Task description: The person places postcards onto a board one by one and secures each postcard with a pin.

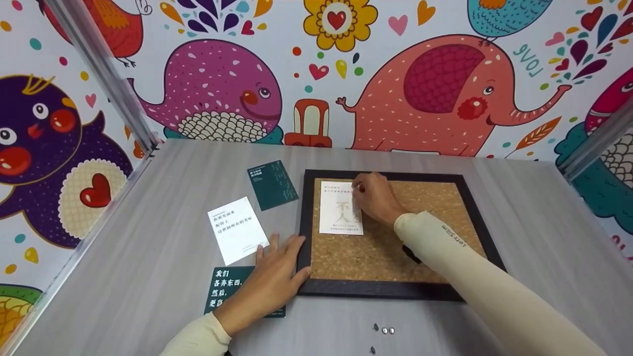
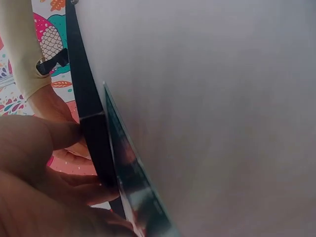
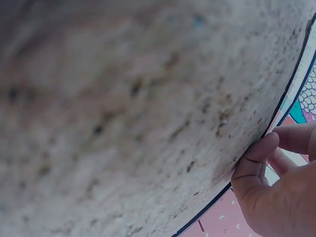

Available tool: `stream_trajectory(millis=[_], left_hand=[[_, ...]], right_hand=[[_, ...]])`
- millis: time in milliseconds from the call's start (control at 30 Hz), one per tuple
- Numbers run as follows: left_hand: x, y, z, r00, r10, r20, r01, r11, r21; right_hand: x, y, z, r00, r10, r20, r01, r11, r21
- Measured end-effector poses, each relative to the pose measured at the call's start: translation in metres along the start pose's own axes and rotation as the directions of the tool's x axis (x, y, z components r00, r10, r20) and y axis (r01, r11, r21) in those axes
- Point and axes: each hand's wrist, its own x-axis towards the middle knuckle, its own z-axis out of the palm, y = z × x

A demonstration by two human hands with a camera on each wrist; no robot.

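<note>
A corkboard (image 1: 341,259) with a black frame lies flat on the table. On its upper left part sits a white card (image 1: 334,217) with printed characters. My right hand (image 1: 373,198) has its thumb and fingertips together at the card's upper right corner, pinching there; whether a tack is between them is hidden. In the right wrist view, thumb and index finger of the right hand (image 3: 274,192) meet low against the cork. My left hand (image 1: 277,277) rests spread against the frame's left side, over part of a dark green card (image 1: 225,291).
Left of the board lie another white card (image 1: 237,230) and a second green card (image 1: 273,185). Several small metal thumbtacks (image 1: 384,331) are scattered on the table in front of the frame. A cartoon-printed wall (image 1: 316,74) stands behind the table.
</note>
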Motion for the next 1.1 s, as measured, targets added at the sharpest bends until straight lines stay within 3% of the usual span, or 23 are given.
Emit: stream_trajectory(millis=[267, 500, 667, 1100], left_hand=[[0.005, 0.004, -0.005, 1.0, 0.023, -0.012, -0.022, 0.997, 0.078], [0.016, 0.003, -0.006, 0.989, 0.109, -0.104, -0.089, 0.98, 0.179], [0.022, 0.001, -0.006, 0.979, 0.156, -0.128, -0.126, 0.969, 0.211], [0.039, 0.001, -0.004, 0.992, 0.085, -0.093, -0.066, 0.979, 0.191]], right_hand=[[-0.002, 0.001, -0.001, 1.0, -0.009, -0.022, 0.008, 1.0, -0.025], [-0.002, 0.002, -0.003, 1.0, 0.009, -0.005, -0.009, 1.0, -0.014], [-0.003, 0.001, -0.003, 1.0, 0.024, 0.001, -0.024, 1.0, -0.001], [-0.007, 0.0, -0.002, 1.0, -0.002, 0.005, 0.002, 1.0, 0.007]])
